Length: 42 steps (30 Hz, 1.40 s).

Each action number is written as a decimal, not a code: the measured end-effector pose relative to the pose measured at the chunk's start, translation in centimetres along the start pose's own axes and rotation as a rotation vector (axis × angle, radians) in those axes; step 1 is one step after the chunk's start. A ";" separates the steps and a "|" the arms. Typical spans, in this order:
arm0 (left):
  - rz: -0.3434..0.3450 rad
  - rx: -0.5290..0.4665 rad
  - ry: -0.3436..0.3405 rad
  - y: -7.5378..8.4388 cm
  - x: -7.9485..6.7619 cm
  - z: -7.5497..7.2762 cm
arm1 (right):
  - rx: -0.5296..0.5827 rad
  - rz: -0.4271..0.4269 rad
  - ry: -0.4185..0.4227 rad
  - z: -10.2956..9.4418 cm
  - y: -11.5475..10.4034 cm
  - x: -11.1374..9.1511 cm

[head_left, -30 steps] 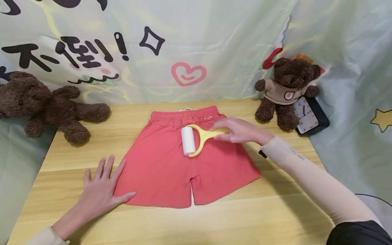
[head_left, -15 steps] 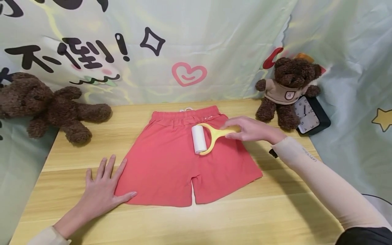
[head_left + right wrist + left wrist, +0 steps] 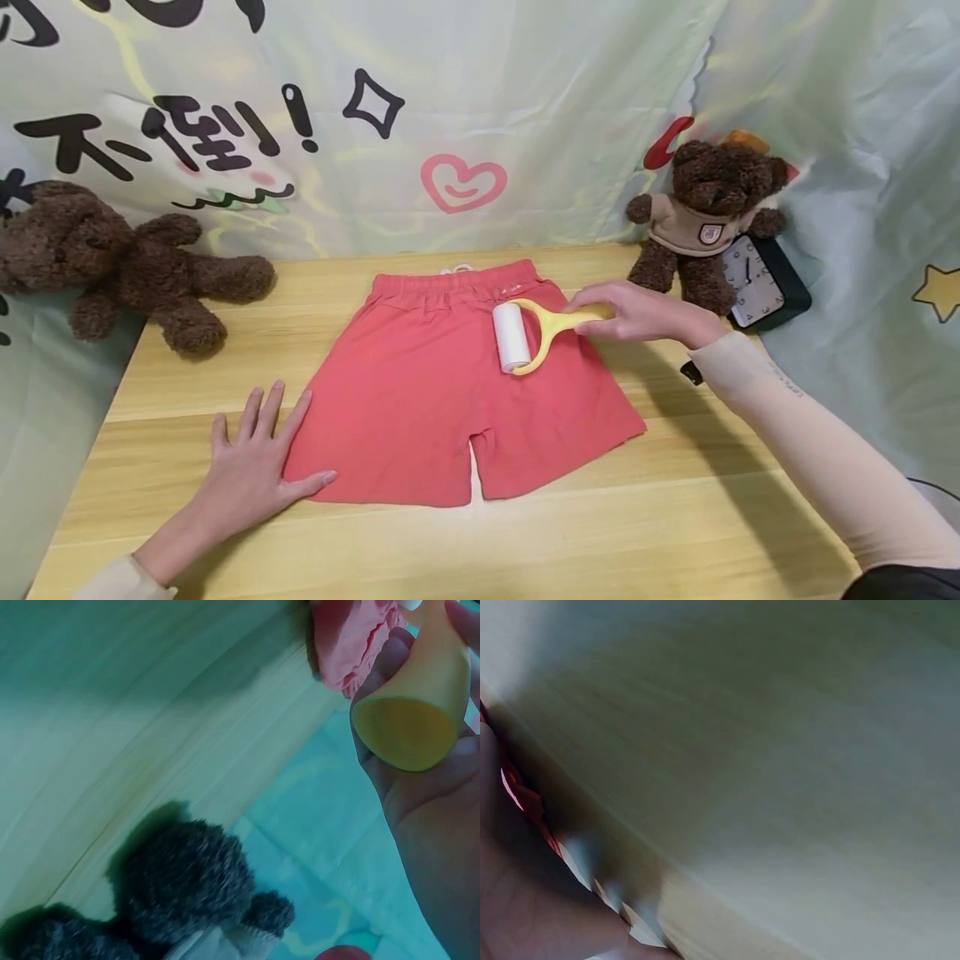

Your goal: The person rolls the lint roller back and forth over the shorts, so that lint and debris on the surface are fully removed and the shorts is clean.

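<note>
A pair of red shorts lies flat on the wooden table, waistband toward the back. My right hand grips the yellow handle of a lint roller, whose white roll lies over the upper right part of the shorts. In the right wrist view the hollow end of the yellow handle sits between fingers and palm. My left hand rests with spread fingers at the left edge of the shorts, thumb on the lower left leg. The left wrist view shows part of that hand and a sliver of red cloth.
A brown teddy bear lies at the back left of the table. Another bear in a beige shirt sits at the back right against a black-framed clock. A printed curtain hangs behind.
My right hand has moved to the right with the lint roller, its roll going from the middle of the shorts to their right side. My left hand stays in place.
</note>
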State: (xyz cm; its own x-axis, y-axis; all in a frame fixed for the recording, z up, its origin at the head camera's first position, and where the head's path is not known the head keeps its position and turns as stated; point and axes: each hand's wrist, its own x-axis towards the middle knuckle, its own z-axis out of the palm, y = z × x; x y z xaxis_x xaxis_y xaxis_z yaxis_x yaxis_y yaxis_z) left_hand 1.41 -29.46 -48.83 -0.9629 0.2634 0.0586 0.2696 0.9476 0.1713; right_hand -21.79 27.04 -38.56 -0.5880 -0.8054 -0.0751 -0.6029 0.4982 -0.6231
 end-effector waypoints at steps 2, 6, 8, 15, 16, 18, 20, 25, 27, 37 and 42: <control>0.002 -0.001 0.003 0.0 0.0 0.0 | 0.001 0.004 0.008 -0.2 0.3 -0.4; 0.008 -0.001 0.015 0.2 0.0 -0.2 | -0.014 0.021 0.026 -0.6 0.7 -1.4; 0.008 -0.004 0.016 0.2 0.1 -0.3 | -0.019 0.031 0.031 -0.8 0.8 -1.8; 0.002 -0.006 0.003 0.2 0.0 -0.2 | 0.021 0.082 0.046 -1.2 1.1 -3.2; 0.001 -0.006 0.001 0.2 0.0 -0.2 | 0.029 0.094 0.047 -1.2 1.2 -3.4; 0.000 -0.006 -0.001 0.2 0.0 -0.2 | 0.039 0.118 0.050 -1.3 1.1 -3.8; -0.001 -0.008 -0.002 0.2 -0.1 -0.2 | 0.052 0.146 0.050 -1.4 1.1 -4.2; -0.002 -0.011 -0.009 0.3 0.0 -0.3 | 0.060 0.184 0.058 -1.8 1.0 -5.0; -0.002 -0.012 -0.012 0.3 0.0 -0.3 | 0.058 0.195 0.063 -2.0 1.0 -5.3; 0.000 -0.012 -0.020 0.2 0.2 -0.3 | 0.016 0.266 0.077 -2.5 1.3 -6.8; -0.001 -0.015 -0.017 0.2 0.2 -0.4 | -0.033 0.278 0.115 -2.9 1.7 -8.0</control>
State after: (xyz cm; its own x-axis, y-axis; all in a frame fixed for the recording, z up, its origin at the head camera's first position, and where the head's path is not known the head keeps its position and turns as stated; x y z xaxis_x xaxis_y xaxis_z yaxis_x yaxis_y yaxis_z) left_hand 1.32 -29.29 -48.42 -0.9631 0.2658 0.0418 0.2689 0.9450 0.1860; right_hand -19.69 35.28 -36.79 -0.7887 -0.5963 -0.1497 -0.4265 0.7060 -0.5654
